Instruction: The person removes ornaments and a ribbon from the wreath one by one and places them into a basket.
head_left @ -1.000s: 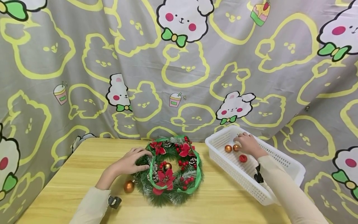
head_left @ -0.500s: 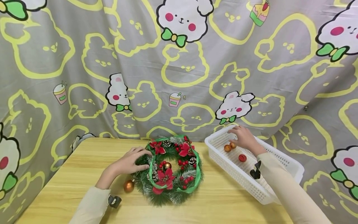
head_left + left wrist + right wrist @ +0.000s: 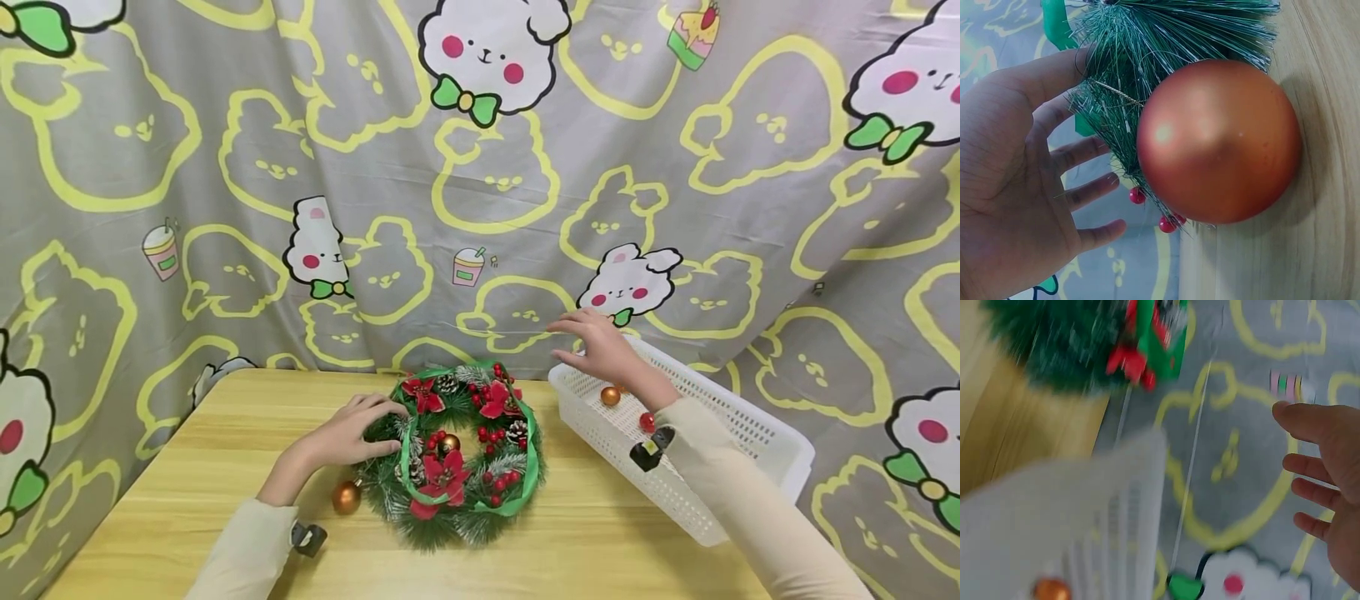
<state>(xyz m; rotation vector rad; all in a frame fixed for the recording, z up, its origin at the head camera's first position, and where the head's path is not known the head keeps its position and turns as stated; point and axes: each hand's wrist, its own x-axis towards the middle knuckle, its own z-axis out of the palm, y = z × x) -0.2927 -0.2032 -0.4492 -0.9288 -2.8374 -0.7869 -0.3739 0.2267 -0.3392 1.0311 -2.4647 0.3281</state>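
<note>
L hand [image 3: 351, 436] rests on the left rim of the wreath [image 3: 461, 454], fingers straight and spread, touching the green needles; nothing gripped. Left wrist view confirms: palm open, fingers [image 3: 1088, 190] apart, tips against the pine sprigs.

Wreath lies flat on the wooden desk [image 3: 187, 467], centre of view. Carries red flowers, red berries, pine cones, a green ribbon [image 3: 531, 467] looped round the right side, plus a small gold ball [image 3: 449, 444] near the inner edge.

Orange ball [image 3: 347, 498] sits on the desk at the wreath's lower-left edge, touching the needles, just below the L hand. In the left wrist view the same ball [image 3: 1219, 140] fills the frame, pressed against the sprigs.

R hand [image 3: 603, 350] is up in the air over the near-left corner of the white basket [image 3: 757, 433], between basket and wreath. Fingers extended, spread, holding nothing visible. Right wrist view is blurred but shows fingers [image 3: 1316, 490] straight and apart against the curtain.

Basket stands at the desk's right end, angled. Inside: another orange ball [image 3: 611, 396] and a red ball [image 3: 647, 422], near each other, below the R wrist.

Backdrop: grey curtain [image 3: 225, 167] w/ yellow outlines and white cartoon animals.
</note>
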